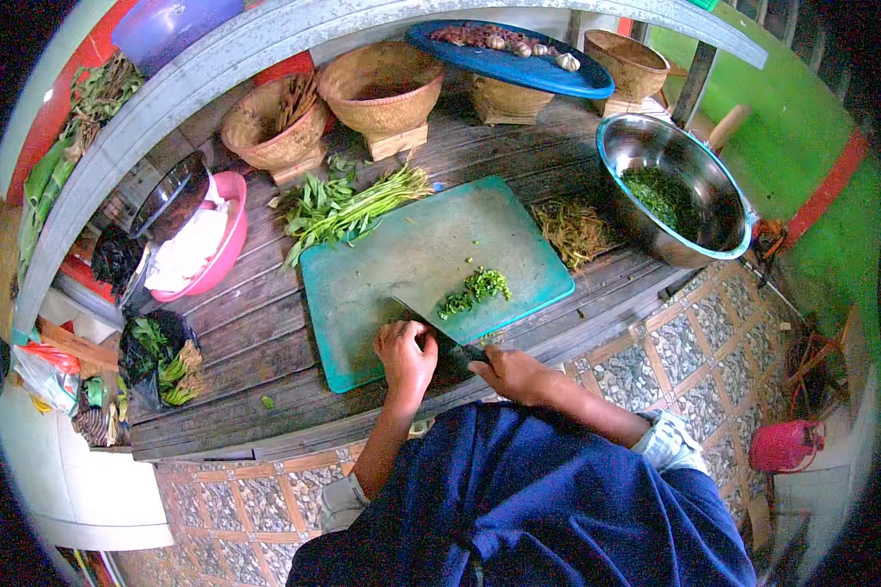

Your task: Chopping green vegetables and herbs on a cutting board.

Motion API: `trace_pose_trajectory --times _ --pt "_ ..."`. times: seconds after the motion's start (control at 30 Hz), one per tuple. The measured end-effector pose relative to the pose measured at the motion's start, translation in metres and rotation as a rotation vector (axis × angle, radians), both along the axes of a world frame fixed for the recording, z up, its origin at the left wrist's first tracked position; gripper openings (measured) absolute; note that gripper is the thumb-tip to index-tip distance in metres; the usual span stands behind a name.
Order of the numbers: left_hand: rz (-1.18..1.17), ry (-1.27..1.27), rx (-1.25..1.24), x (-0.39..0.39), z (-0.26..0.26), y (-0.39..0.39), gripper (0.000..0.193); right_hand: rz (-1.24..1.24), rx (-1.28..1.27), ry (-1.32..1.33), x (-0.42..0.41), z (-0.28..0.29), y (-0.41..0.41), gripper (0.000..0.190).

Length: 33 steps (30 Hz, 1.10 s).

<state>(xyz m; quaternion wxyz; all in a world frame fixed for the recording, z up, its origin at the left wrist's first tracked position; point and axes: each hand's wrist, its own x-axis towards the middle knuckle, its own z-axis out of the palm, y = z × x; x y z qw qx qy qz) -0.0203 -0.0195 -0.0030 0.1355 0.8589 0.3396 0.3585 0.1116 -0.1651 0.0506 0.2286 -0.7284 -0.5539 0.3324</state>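
A green plastic cutting board [404,253] lies at an angle on the wooden table. My right hand [517,376] grips the dark handle of a kitchen knife [440,323], whose blade points up and left over the board's near edge. Just left of the blade, my left hand [407,354] rests with curled fingers; whether anything is inside them is hidden. Chopped green stems [477,291] form a small heap on the board, right of the blade. Whole leafy greens with long stems [371,202] lie along the board's far left edge.
Cut root ends [571,231] lie right of the board. A steel bowl [719,191] holds chopped greens. Woven baskets [382,81] and a blue tray [587,77] with garlic and shallots stand behind. At left are a pink basin [236,220] and a black plastic bag [147,367] with greens.
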Motion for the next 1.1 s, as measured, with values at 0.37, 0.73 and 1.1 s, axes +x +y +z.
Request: trace_pose_trajectory --times 0.37,0.73,1.1 --pt "0.055 -0.347 -0.106 -0.013 0.021 0.02 0.039 -0.082 0.074 -0.307 0.003 0.002 -0.016 0.042" --pt "-0.081 -0.305 0.024 -0.007 0.042 0.02 0.027 -0.143 0.052 -0.466 0.033 0.008 -0.008 0.039" --pt "-0.516 0.284 0.139 0.053 0.06 0.003 0.035 -0.128 0.231 -0.597 0.05 0.03 -0.03 0.035"
